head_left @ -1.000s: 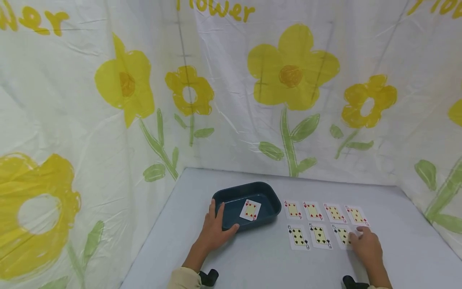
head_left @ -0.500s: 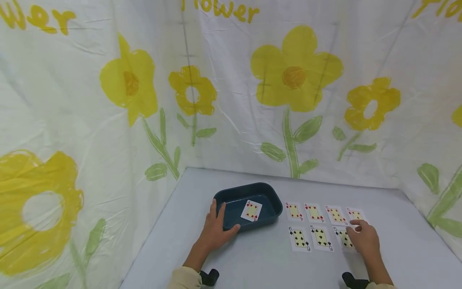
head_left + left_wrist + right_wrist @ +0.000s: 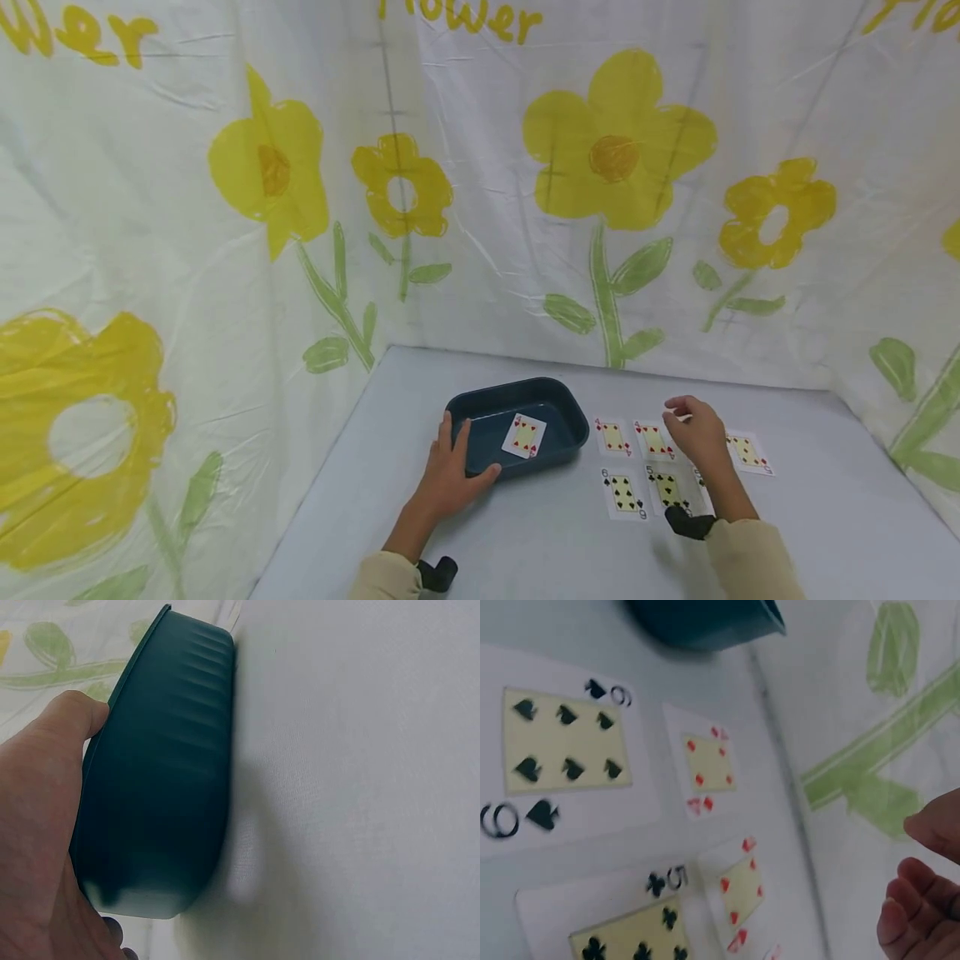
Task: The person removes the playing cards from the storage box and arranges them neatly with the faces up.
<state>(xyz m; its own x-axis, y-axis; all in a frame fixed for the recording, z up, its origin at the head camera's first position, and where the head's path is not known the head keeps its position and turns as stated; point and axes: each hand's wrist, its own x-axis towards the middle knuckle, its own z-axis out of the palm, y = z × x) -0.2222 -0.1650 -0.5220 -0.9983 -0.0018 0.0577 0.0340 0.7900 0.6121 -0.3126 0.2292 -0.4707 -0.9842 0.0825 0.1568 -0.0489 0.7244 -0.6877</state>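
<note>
My left hand (image 3: 450, 483) spans the near left corner of a dark teal tray (image 3: 570, 433), fingers extended and spread at its rim. In the left wrist view, the thumb (image 3: 82, 712) touches the rim. A four of hearts (image 3: 523, 436) lies face up in the tray. My right hand (image 3: 697, 429) is raised over the card rows, holding nothing; the right wrist view shows a gap between thumb and loosely bent fingers. A four of hearts (image 3: 655, 440) lies just left of it, a red five (image 3: 748, 452) to its right. The hand and forearm hide cards between.
Face-up cards lie in two rows right of the tray. A four of diamonds (image 3: 614, 436) is in the far row; a six of spades (image 3: 623, 493) and five of clubs (image 3: 667, 483) are in the near row. A flower-printed curtain (image 3: 487, 317) hangs behind the white table (image 3: 540, 542).
My right hand has lifted away from the right end of the card rows and moved left and farther from me, uncovering the red five. My left hand and the tray stay put.
</note>
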